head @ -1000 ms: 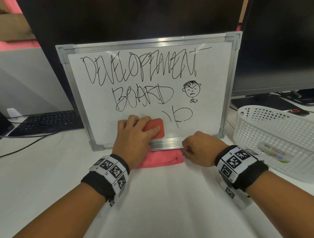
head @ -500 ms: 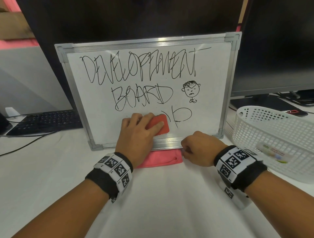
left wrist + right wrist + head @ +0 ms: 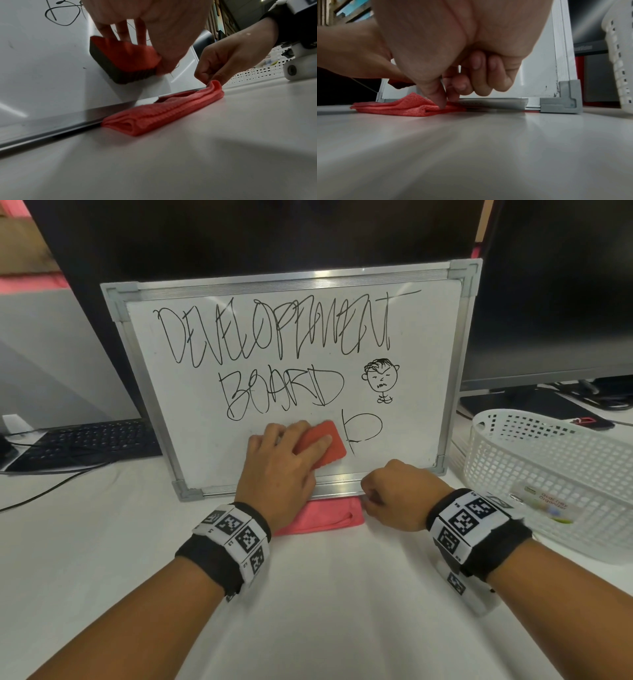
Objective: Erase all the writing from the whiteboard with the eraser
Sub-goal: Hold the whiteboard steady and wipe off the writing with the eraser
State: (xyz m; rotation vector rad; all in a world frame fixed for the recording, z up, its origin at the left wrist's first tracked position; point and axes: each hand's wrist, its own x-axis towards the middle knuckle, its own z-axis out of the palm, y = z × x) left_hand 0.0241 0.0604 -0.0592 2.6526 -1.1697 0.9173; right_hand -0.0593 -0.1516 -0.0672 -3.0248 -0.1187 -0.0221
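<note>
The whiteboard [image 3: 421, 344] leans upright and carries the black words "DEVELOPMENT BOARD", a small face doodle [image 3: 380, 378] and a looped mark [image 3: 363, 428]. My left hand [image 3: 294, 446] holds the red eraser [image 3: 335, 455] flat against the board's lower middle, just left of the looped mark. Its fingers lie across the eraser's [image 3: 126, 56] back and the thumb sits at its side. My right hand [image 3: 373, 498] is curled at the board's bottom edge. Thumb and forefinger pinch the end of a folded pink cloth [image 3: 399, 106] tucked under the frame.
A white perforated basket [image 3: 548, 467] stands close at the right, with a small packet inside. A black keyboard [image 3: 85, 440] and its cable lie to the left. Dark monitors [image 3: 548, 302] stand behind the board. The white tabletop [image 3: 325, 611] stretches toward me.
My left hand slid the eraser up and to the right across the board. The strokes left of the looped mark no longer show. The right hand stayed put.
</note>
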